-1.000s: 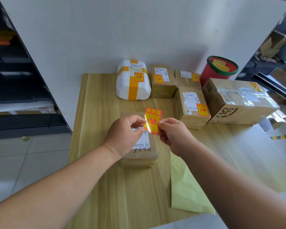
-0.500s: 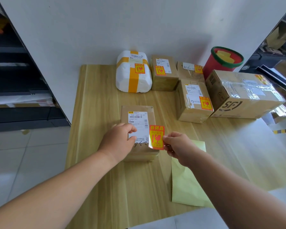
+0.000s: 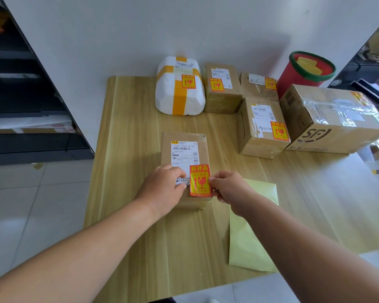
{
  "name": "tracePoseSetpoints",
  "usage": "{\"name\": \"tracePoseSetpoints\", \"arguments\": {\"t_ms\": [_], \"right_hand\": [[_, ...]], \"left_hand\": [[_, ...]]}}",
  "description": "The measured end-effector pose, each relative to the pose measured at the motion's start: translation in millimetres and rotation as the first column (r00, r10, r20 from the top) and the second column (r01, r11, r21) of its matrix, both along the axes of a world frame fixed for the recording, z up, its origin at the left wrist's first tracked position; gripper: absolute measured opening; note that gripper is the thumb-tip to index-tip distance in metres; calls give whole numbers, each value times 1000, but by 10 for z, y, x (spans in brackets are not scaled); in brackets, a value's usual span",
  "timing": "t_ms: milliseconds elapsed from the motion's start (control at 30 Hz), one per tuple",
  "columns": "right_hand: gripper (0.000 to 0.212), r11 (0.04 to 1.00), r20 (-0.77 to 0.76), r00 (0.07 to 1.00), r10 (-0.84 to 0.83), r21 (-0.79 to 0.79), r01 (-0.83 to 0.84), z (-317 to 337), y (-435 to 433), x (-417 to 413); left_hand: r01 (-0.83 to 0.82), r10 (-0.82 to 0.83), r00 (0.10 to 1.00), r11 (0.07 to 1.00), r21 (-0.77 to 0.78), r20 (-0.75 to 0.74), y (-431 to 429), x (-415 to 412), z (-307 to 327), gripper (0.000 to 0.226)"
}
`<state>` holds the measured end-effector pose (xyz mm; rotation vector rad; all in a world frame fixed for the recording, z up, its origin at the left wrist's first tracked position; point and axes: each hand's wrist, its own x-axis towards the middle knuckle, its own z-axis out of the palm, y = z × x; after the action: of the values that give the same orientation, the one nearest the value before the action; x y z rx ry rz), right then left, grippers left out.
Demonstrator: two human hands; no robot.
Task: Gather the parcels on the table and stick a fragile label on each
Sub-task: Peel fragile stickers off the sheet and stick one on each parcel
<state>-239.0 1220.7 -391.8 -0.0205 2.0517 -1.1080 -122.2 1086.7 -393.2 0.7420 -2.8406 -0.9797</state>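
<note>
A small brown parcel (image 3: pixel 200 147) with a white shipping slip lies on the wooden table (image 3: pixel 129 149) in front of me. My right hand (image 3: pixel 229 189) pinches the right edge of a red and yellow fragile label (image 3: pixel 200 181), which lies over the parcel's near right corner. My left hand (image 3: pixel 164 186) holds the parcel's near left part with curled fingers, its fingertips right beside the label's left edge. Behind stand a white parcel with yellow tape (image 3: pixel 179 99), a brown box (image 3: pixel 222 101), a small box (image 3: pixel 256 88), another box (image 3: pixel 260 138) and a large SF carton (image 3: pixel 335 125), each bearing a fragile label.
A pale yellow backing sheet (image 3: pixel 249 237) lies on the table under my right forearm. A red bucket with a green rim (image 3: pixel 293 75) stands at the back right by the wall. Dark shelving (image 3: pixel 20 95) runs along the left, beyond the table edge.
The label came down from mid-air onto the parcel's near right corner. My left hand let go of the label and settled on the parcel, then shifted close to the label's edge.
</note>
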Motion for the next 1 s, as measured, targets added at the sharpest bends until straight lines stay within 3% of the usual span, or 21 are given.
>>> {"name": "tracePoseSetpoints", "arguments": {"t_ms": [333, 600, 1000], "right_hand": [[14, 991, -43, 991, 124, -46, -126, 166, -314, 221], [14, 985, -82, 982, 170, -5, -171, 151, -500, 316], [9, 989, -38, 988, 146, -21, -147, 196, -540, 350]], "left_hand": [[-218, 217, 976, 975, 53, 10, -241, 119, -37, 34], [-201, 196, 980, 965, 166, 45, -335, 252, -107, 38], [-158, 158, 987, 965, 210, 16, -348, 249, -188, 38]]}}
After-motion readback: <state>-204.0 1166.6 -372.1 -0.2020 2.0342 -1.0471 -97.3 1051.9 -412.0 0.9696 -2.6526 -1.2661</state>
